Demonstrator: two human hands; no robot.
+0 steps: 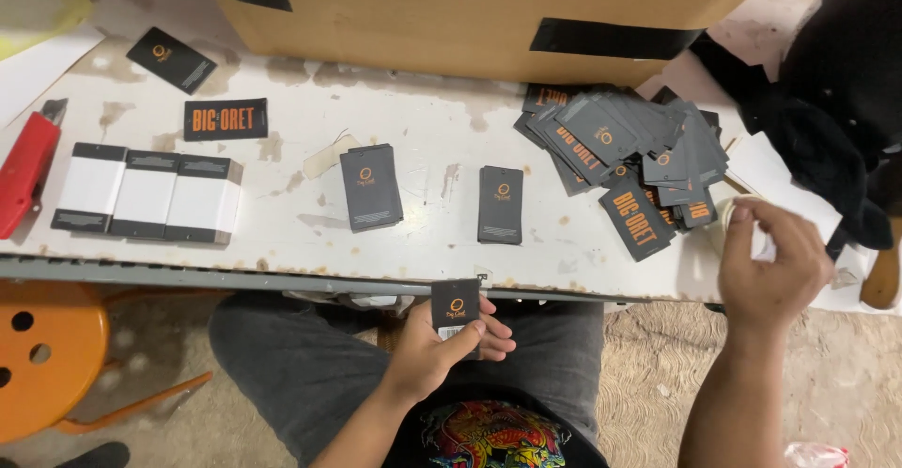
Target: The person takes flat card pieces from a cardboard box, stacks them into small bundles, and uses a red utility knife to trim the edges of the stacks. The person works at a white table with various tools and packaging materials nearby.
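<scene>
Currently the left hand [442,346] grips a dark tag [456,310] upright over the lap, just below the bench [282,233] edge, thumb across its lower face. Right hand [772,263] is raised over the bench's right end, fingers pinched on something small and pale; can't tell what. Beside it, a loose heap of tags [625,153], faces mixed. Mid-bench: two neat tag stacks, one [371,186] left of the other [500,205], apart. Further left, three banded bundles [146,195] side by side, touching. Behind them two single tags, one flat [225,118], one angled [171,59]. Red cutter [26,169] at the far left edge. Cardboard box [489,7] at the back. Black cloth [827,101] at right. Orange stool [47,355] under the bench, left.
</scene>
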